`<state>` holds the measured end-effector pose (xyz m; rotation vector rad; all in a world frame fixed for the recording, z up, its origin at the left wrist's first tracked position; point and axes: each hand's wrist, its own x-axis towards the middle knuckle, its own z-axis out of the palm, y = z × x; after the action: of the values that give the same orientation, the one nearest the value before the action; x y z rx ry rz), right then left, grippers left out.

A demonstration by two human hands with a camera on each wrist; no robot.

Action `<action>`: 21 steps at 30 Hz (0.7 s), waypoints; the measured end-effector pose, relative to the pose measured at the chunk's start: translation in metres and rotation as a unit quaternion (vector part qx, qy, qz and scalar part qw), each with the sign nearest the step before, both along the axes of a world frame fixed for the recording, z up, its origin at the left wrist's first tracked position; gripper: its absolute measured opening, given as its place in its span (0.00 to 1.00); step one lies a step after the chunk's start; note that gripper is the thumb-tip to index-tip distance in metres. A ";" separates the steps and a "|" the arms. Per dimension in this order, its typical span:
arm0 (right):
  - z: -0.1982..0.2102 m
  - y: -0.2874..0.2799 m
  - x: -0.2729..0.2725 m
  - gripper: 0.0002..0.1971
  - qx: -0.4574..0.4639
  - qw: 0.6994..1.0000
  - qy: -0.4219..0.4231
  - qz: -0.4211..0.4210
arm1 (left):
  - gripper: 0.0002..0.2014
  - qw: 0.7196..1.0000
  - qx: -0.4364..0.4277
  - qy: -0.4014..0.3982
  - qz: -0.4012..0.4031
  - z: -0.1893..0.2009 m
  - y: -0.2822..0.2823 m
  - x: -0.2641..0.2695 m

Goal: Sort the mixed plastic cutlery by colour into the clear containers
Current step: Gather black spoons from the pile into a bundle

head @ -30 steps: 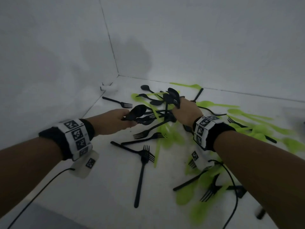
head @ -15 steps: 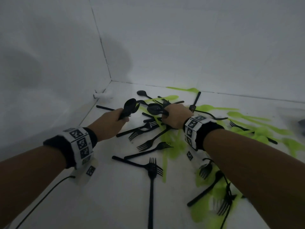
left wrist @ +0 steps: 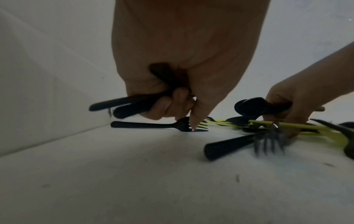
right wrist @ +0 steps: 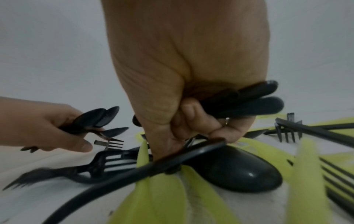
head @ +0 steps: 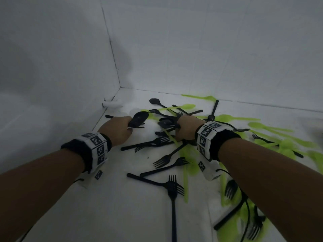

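- White walls meet at a corner above a white desk point(head: 108, 215), and black and green plastic cutlery lies mixed across its far and right parts.
- No clear container shows in any view, so where the sorted pieces go cannot be told.
- Left hand point(head: 116, 131), near the far-left corner, has its fingers point(left wrist: 172, 103) curled round a bundle of black spoons point(head: 139, 118); its thumb tip touches a black fork point(left wrist: 159, 125) lying flat on the desk.
- Right hand point(head: 186, 130), over the middle of the pile, grips several black handles point(right wrist: 249, 104), with its fingers point(right wrist: 193, 119) closed round them; its fingertips dip among a loose black spoon point(right wrist: 239, 171) and green cutlery point(right wrist: 159, 194).
- Judged step: gathering the black pieces, both hands already loaded, nothing yet dropped off.
- Next move likely calls for pinching one more black piece without letting the held bundle slip, and keeping the green handles from tangling along.
- Many black forks point(head: 170, 160) remain toward the near edge, and most green pieces lie along the right side.
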<state>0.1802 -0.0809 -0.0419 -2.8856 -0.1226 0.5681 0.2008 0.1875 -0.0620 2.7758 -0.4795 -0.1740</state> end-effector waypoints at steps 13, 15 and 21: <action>0.038 -0.021 -0.008 0.13 0.066 0.994 -0.092 -0.009 | 0.11 0.993 -0.112 0.010 0.042 0.006 -0.039 0.003; 0.037 -0.025 -0.011 0.10 0.076 0.990 -0.113 -0.019 | 0.10 0.990 -0.129 0.007 0.052 0.010 -0.043 0.012; 0.030 -0.031 -0.019 0.02 0.122 0.981 -0.147 -0.026 | 0.12 0.991 -0.123 0.006 0.052 0.025 -0.065 0.034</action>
<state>0.1613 -0.1120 -0.0116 -2.7019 -0.1471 0.1044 0.2352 0.1227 -0.0370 2.5479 -0.3268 -0.1008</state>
